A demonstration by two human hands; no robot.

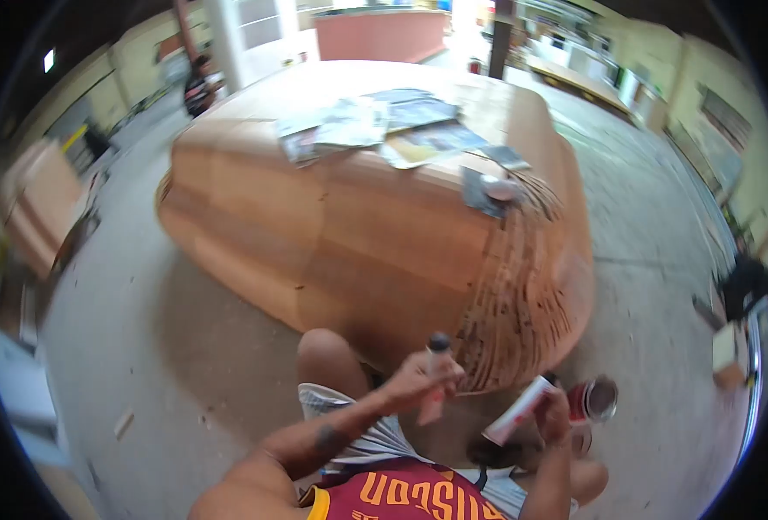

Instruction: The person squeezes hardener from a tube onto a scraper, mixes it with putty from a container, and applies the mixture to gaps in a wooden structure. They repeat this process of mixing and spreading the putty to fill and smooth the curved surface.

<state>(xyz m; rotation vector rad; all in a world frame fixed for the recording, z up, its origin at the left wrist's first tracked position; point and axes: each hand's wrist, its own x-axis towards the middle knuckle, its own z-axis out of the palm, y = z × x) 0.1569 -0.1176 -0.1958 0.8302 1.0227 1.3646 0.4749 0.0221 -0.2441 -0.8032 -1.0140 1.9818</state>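
Note:
My left hand [425, 379] is closed around a short putty knife [432, 406] with a black-tipped handle pointing up and a pinkish flat end pointing down. In my right hand [554, 414] is a white piece with red patches [519, 411], shaped like a flat tube and held at a slant; motion blurs its details. Just right of that hand is an open metal can [593, 399] with a red side. Both hands are over my lap, in front of a large hull-shaped wooden body [384, 234] whose near right corner has rows of dark grooves [509, 303].
Newspapers [375, 126] lie spread on top of the wooden body. A grey sheet with a pale round lump [498, 189] rests near its grooved corner. Another person [199, 87] is at the far left. A smaller wooden form [42, 204] stands left, and a block [728, 355] sits right.

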